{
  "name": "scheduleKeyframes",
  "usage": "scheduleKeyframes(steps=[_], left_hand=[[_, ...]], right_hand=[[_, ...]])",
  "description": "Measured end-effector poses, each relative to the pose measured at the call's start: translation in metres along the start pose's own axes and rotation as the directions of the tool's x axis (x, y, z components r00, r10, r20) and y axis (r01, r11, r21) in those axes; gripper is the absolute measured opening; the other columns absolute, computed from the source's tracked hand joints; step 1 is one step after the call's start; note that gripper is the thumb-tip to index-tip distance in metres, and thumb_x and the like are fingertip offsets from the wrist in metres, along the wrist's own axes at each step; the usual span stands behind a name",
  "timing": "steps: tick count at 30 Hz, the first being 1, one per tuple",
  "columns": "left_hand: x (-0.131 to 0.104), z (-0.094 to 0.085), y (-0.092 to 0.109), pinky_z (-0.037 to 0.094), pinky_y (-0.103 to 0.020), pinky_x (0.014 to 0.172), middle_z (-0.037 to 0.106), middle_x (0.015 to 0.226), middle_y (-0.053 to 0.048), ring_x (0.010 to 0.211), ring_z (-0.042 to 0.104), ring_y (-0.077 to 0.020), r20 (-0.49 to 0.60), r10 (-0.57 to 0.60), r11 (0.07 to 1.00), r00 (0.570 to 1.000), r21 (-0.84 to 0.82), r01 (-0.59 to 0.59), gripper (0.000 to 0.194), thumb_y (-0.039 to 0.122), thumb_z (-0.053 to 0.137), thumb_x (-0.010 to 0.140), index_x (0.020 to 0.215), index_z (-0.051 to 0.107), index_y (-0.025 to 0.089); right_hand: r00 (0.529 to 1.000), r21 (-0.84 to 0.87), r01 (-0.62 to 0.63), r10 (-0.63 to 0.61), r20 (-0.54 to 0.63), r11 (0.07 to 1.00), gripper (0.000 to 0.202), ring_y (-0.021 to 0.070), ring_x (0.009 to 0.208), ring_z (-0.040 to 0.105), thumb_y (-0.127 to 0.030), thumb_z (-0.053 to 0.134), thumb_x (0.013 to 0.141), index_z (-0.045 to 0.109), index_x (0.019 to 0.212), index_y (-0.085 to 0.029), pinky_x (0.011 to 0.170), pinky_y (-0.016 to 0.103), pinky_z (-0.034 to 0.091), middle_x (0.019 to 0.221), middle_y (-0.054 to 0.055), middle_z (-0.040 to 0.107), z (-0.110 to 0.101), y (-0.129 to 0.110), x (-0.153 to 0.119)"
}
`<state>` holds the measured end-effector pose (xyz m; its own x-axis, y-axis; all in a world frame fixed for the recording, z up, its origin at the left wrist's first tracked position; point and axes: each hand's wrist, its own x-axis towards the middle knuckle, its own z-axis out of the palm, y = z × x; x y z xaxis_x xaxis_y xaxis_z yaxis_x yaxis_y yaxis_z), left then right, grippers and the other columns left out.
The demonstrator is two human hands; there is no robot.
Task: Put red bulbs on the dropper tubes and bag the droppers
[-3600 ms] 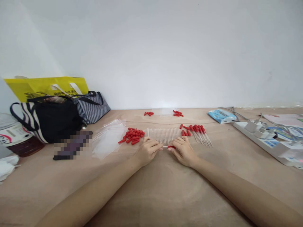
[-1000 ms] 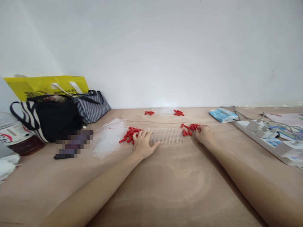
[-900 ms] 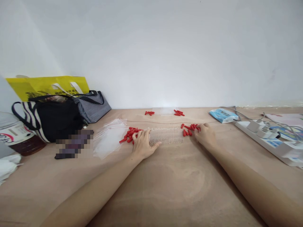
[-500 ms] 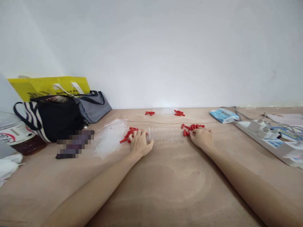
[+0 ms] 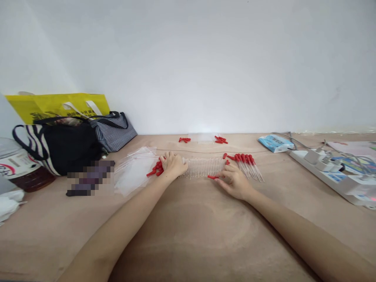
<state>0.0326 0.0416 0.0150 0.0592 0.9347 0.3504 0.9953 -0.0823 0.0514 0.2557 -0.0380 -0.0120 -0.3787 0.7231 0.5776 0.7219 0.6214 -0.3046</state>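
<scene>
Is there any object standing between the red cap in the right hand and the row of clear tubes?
Nothing visible stands between them: the red cap, held in the right hand, is at the near edge of the row of clear tubes. The left hand covers part of the row's left end, away from the cap.

Left of the tube row [image 5: 202, 168]: three handled bags [image 5: 70, 149], one bottle [image 5: 25, 168] — behind it, two small red-cap clusters [image 5: 185, 140] — right of it, one blue packet [image 5: 275, 143], one power strip [image 5: 337, 178].
</scene>
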Motion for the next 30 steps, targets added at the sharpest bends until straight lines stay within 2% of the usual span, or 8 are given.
scheduleKeyframes(steps=[5, 10, 15, 20, 22, 23, 26, 30], left_hand=[[0.006, 0.006, 0.009, 0.024, -0.047, 0.082, 0.053, 0.102, -0.019, 0.099, 0.041, -0.0354, 0.016, 0.013, 0.996, 1.000, 0.085, -0.014, 0.032, 0.036, 0.048, 0.070, 0.082, 0.066, 0.012], [0.008, 0.007, 0.015, 0.023, -0.047, 0.080, 0.054, 0.102, -0.021, 0.098, 0.040, -0.0361, 0.030, 0.017, 0.995, 0.999, 0.095, -0.019, 0.030, 0.030, 0.047, 0.071, 0.082, 0.066, 0.010], [0.013, 0.010, 0.017, 0.026, -0.045, 0.077, 0.056, 0.100, -0.018, 0.096, 0.042, -0.0353, 0.037, 0.024, 0.996, 0.999, 0.089, -0.027, 0.020, 0.027, 0.052, 0.069, 0.074, 0.066, 0.014], [0.007, -0.006, 0.019, 0.030, -0.043, 0.075, 0.057, 0.099, -0.018, 0.096, 0.045, -0.0335, -0.007, 0.069, 0.997, 0.998, 0.032, -0.068, 0.025, 0.030, 0.045, 0.080, 0.083, 0.062, 0.013], [-0.004, -0.015, 0.018, 0.030, -0.040, 0.078, 0.060, 0.097, -0.013, 0.094, 0.049, -0.0277, -0.030, 0.159, 0.987, 0.987, -0.020, -0.160, 0.025, 0.030, 0.039, 0.085, 0.090, 0.058, 0.014], [-0.012, -0.017, 0.017, 0.029, -0.038, 0.082, 0.062, 0.093, -0.008, 0.090, 0.052, -0.0230, -0.042, 0.232, 0.970, 0.972, -0.060, -0.234, 0.022, 0.029, 0.039, 0.086, 0.091, 0.056, 0.017], [-0.037, -0.016, 0.009, 0.023, -0.038, 0.090, 0.065, 0.079, -0.001, 0.074, 0.057, -0.0156, -0.170, 0.503, 0.806, 0.847, -0.260, -0.531, 0.017, 0.025, 0.040, 0.087, 0.084, 0.055, 0.018], [-0.059, -0.004, 0.002, 0.020, -0.038, 0.093, 0.068, 0.084, 0.000, 0.074, 0.059, -0.0134, -0.283, 0.588, 0.677, 0.758, -0.340, -0.652, 0.019, 0.023, 0.038, 0.089, 0.090, 0.057, 0.021]], right_hand=[[0.992, 0.003, 0.047, -0.047, 0.121, 0.999, 0.020, 0.0166, 0.071, 0.046, -0.030, 0.050, 0.079, 0.065, 0.088, -0.023, 0.066, 0.031, 0.034, 0.071, 0.004, 0.055, 0.001, -0.013, -0.001], [0.994, 0.004, -0.007, 0.006, 0.108, 1.000, 0.022, 0.0170, 0.074, 0.048, -0.039, 0.055, 0.075, 0.063, 0.083, -0.021, 0.069, 0.032, 0.034, 0.074, 0.004, 0.056, 0.004, -0.013, 0.001], [0.995, 0.016, -0.010, 0.008, 0.099, 1.000, 0.019, 0.0172, 0.073, 0.049, -0.038, 0.056, 0.076, 0.059, 0.075, -0.020, 0.067, 0.031, 0.034, 0.073, 0.004, 0.058, 0.011, -0.013, 0.003], [0.995, -0.030, 0.015, -0.012, 0.100, 0.999, 0.020, 0.0184, 0.073, 0.048, -0.036, 0.052, 0.079, 0.060, 0.084, -0.019, 0.066, 0.032, 0.035, 0.074, 0.005, 0.059, 0.014, -0.013, 0.002], [0.993, -0.058, 0.045, -0.039, 0.107, 0.997, 0.020, 0.0190, 0.076, 0.047, -0.034, 0.048, 0.081, 0.062, 0.089, -0.020, 0.068, 0.033, 0.035, 0.080, 0.007, 0.060, 0.014, -0.013, 0.002], [0.994, -0.067, 0.049, -0.042, 0.106, 0.997, 0.021, 0.0191, 0.077, 0.048, -0.033, 0.046, 0.083, 0.062, 0.090, -0.021, 0.070, 0.034, 0.035, 0.082, 0.007, 0.059, 0.013, -0.013, 0.002], [0.998, -0.061, 0.009, -0.005, 0.068, 0.998, 0.023, 0.0193, 0.080, 0.049, -0.029, 0.042, 0.085, 0.062, 0.090, -0.021, 0.071, 0.035, 0.036, 0.084, 0.007, 0.058, 0.013, -0.013, 0.002], [0.999, 0.065, -0.032, 0.032, 0.014, 0.997, 0.019, 0.0183, 0.081, 0.050, -0.021, 0.041, 0.084, 0.059, 0.091, -0.019, 0.071, 0.033, 0.039, 0.087, 0.008, 0.057, 0.014, -0.011, 0.002]])
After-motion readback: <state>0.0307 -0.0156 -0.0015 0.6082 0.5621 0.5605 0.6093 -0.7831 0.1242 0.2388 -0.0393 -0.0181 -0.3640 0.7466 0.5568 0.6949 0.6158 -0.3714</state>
